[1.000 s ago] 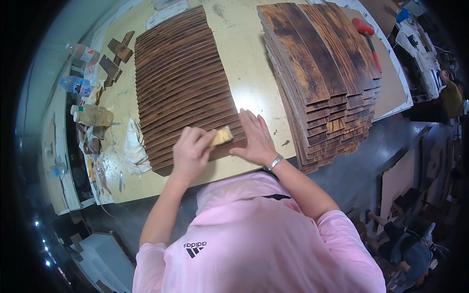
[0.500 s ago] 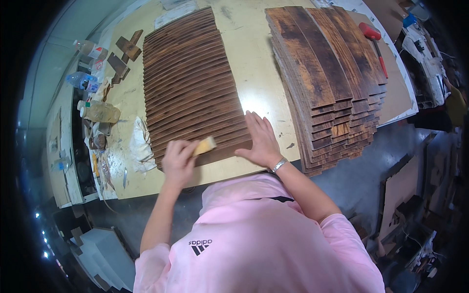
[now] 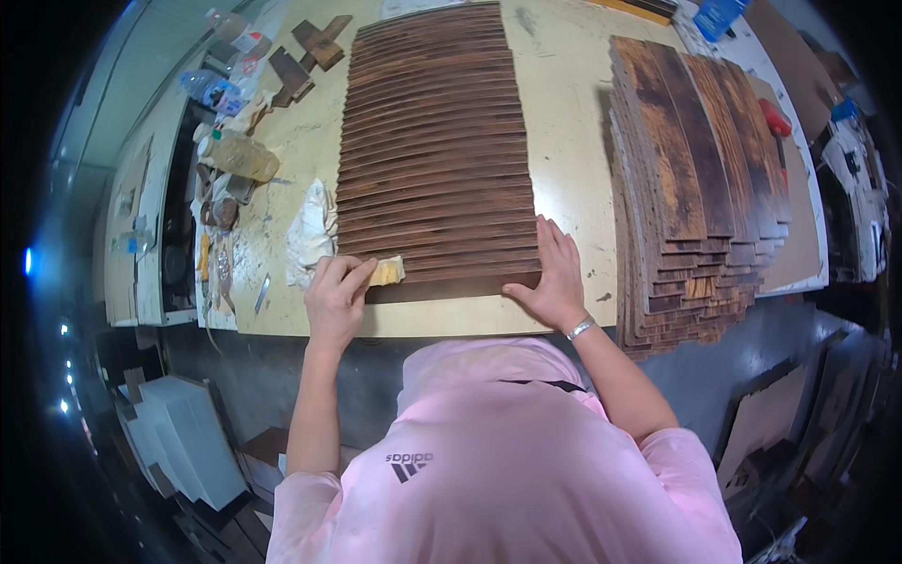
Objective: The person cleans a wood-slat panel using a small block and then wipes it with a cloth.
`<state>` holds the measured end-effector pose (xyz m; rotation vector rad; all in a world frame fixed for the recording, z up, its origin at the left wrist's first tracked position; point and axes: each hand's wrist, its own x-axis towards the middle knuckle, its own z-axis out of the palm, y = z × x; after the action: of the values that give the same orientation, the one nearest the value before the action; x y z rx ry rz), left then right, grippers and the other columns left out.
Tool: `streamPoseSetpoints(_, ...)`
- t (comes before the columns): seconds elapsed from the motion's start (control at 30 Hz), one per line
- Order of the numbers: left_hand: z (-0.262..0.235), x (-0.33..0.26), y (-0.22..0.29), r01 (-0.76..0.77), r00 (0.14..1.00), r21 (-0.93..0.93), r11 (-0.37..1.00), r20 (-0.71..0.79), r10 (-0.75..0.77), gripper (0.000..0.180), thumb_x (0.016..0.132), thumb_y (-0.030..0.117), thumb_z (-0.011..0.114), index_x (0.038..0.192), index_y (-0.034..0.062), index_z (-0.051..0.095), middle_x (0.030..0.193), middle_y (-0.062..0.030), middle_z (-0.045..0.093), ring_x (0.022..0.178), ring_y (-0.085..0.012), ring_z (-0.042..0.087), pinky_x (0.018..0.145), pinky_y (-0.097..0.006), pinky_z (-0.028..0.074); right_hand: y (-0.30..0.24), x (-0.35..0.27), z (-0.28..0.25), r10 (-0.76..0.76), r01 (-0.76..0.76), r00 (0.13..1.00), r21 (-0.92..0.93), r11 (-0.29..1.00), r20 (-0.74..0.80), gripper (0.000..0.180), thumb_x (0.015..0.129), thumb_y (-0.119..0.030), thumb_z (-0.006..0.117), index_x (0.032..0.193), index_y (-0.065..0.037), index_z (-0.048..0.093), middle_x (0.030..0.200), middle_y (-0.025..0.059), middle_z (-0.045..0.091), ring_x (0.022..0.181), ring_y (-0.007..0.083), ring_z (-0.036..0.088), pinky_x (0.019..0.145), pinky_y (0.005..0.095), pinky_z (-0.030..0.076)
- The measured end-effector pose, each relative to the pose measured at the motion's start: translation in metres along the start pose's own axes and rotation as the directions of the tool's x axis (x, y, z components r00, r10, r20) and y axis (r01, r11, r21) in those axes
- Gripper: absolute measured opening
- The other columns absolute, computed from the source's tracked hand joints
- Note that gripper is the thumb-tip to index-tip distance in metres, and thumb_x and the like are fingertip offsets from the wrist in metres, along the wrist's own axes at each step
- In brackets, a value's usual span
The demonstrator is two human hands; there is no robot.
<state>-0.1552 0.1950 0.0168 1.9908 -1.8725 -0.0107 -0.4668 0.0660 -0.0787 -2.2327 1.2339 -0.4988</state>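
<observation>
A row of many dark brown wooden slats (image 3: 434, 141) lies side by side on a pale yellow table (image 3: 573, 122). My left hand (image 3: 334, 296) grips a small yellow sponge (image 3: 386, 273) and presses it on the left end of the nearest slat (image 3: 451, 286). My right hand (image 3: 556, 277) lies flat with fingers spread on the right end of the nearest slats, holding them down.
A tall stack of stained brown boards (image 3: 700, 188) sits at the table's right. A white rag (image 3: 310, 230) lies left of the slats. Plastic bottles (image 3: 235, 155), wood offcuts (image 3: 319, 38) and small clutter fill the left side. A red tool (image 3: 776, 117) rests at far right.
My left hand has slid the sponge leftward along the nearest slat, from its middle to its left end. My right hand stays pressed on the slats.
</observation>
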Motion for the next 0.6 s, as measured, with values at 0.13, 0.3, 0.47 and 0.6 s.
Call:
streamPoseSetpoints(0.13, -0.019, -0.030, -0.067, 0.197, 0.975, 0.114, 0.974, -0.127, -0.183, 0.036, 0.072, -0.009, 0.068, 0.102, 0.0104, 0.077, 0.093, -0.0043, 0.065, 0.092, -0.0277, 0.060, 0.080, -0.039, 0.051, -0.002, 0.000, -0.003, -0.005, 0.005, 1.000, 0.024, 1.000, -0.005, 0.120, 0.067, -0.041, 0.089, 0.158, 0.002, 0.025, 0.159, 0.0228, 0.036, 0.149, 0.0376, 0.031, 0.125, 0.0493, 0.019)
streamPoseSetpoints(0.3, -0.034, -0.042, -0.076, 0.261, 0.956, 0.065, 0.963, -0.158, -0.249, 0.041, 0.071, -0.010, 0.067, 0.105, 0.0102, 0.077, 0.097, -0.0048, 0.066, 0.093, -0.0268, 0.061, 0.080, -0.038, 0.052, 0.001, 0.001, 0.002, -0.023, 0.023, 1.000, 0.028, 0.999, -0.010, 0.117, 0.067, -0.041, 0.089, 0.156, 0.004, 0.028, 0.160, 0.0222, 0.037, 0.148, 0.0387, 0.032, 0.124, 0.0504, 0.021)
streamPoseSetpoints(0.47, -0.012, -0.053, -0.115, 0.408, 0.875, -0.205, 0.890, -0.191, -0.445, 0.038, 0.078, -0.007, 0.070, 0.115, 0.0041, 0.073, 0.098, -0.0052, 0.069, 0.088, -0.0183, 0.063, 0.077, -0.034, 0.053, -0.004, 0.001, 0.002, -0.009, 0.009, 1.000, 0.005, 1.000, -0.017, 0.117, 0.064, -0.039, 0.090, 0.155, 0.005, 0.030, 0.156, 0.0248, 0.039, 0.147, 0.0403, 0.034, 0.123, 0.0512, 0.022)
streamPoseSetpoints(0.6, -0.016, -0.063, -0.216, 0.562, 0.425, -0.740, 0.368, -0.123, -0.897, 0.027, 0.091, 0.008, 0.071, 0.117, 0.0003, 0.069, 0.100, -0.0022, 0.068, 0.083, -0.0100, 0.060, 0.070, -0.028, 0.050, -0.005, -0.001, 0.004, 0.010, -0.008, 0.998, 0.032, 0.999, -0.056, 0.120, 0.060, -0.034, 0.090, 0.156, 0.002, 0.030, 0.154, 0.0262, 0.041, 0.145, 0.0429, 0.034, 0.123, 0.0519, 0.024)
